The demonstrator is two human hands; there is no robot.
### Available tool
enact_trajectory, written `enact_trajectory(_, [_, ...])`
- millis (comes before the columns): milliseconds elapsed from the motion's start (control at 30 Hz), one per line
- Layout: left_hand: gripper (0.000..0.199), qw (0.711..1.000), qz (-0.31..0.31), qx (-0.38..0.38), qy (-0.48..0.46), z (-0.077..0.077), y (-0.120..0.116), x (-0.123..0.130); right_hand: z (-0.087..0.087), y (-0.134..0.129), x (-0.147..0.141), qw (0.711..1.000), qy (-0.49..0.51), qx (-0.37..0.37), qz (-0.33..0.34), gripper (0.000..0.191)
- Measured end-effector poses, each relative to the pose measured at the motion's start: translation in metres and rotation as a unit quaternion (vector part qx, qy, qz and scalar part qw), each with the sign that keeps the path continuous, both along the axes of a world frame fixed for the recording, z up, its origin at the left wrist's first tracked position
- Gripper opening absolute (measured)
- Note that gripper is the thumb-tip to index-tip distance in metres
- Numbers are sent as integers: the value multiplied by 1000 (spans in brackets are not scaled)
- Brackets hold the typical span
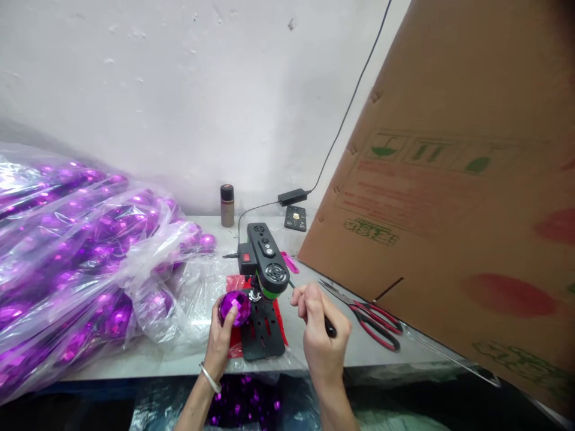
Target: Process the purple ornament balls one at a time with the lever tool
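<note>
A shiny purple faceted ball (236,307) is in my left hand (220,335), fingers closed round it, thumb on its front. It is beside the spindle of a small black motor tool (269,257) with round vents and a red switch, mounted on a slotted black base plate (263,344); whether ball and spindle touch I cannot tell. My right hand (324,335) grips a black-handled tool (330,328); a thin shaft shows past the fist towards the motor tool's head, its tip hidden. Red plastic (235,345) lies under the base plate.
A large clear bag (148,269) of purple balls fills the left. Red-handled scissors (375,326) lie right, before a tall cardboard box (431,197). Behind are a dark-capped bottle (227,209), a power adapter (292,196) with cord, and a black card-like item (295,218). More purple pieces (245,404) show below the table edge.
</note>
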State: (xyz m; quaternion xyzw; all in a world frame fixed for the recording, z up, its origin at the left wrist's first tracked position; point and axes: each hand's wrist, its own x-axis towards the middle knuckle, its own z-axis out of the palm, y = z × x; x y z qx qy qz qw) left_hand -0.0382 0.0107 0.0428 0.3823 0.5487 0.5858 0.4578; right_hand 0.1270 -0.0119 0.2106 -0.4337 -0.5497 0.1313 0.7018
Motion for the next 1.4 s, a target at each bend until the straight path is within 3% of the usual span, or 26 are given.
enact_trajectory(100, [83, 999, 8, -8, 35, -16, -8, 13, -4, -2, 0, 1000, -1, 0, 8, 60])
enact_trajectory(233, [84, 994, 0, 34, 105, -34, -14, 25, -7, -5, 1, 1000, -6, 9, 22, 55])
enact_trajectory(400, [81, 972, -39, 91, 214, -43, -15, 28, -9, -7, 2, 999, -12, 15, 32, 51])
enact_trajectory(767, [86, 968, -109, 77, 215, -30, 0, 34, -13, -10, 1, 999, -8, 8, 37, 50])
enact_trajectory(1067, [83, 963, -127, 64, 230, -25, -2, 33, -51, -5, 1, 996, -8, 92, 15, 43])
enact_trajectory(1400, [84, 958, -127, 73, 248, -27, -1, 33, -68, -1, -5, 994, 40, 98, -7, 43])
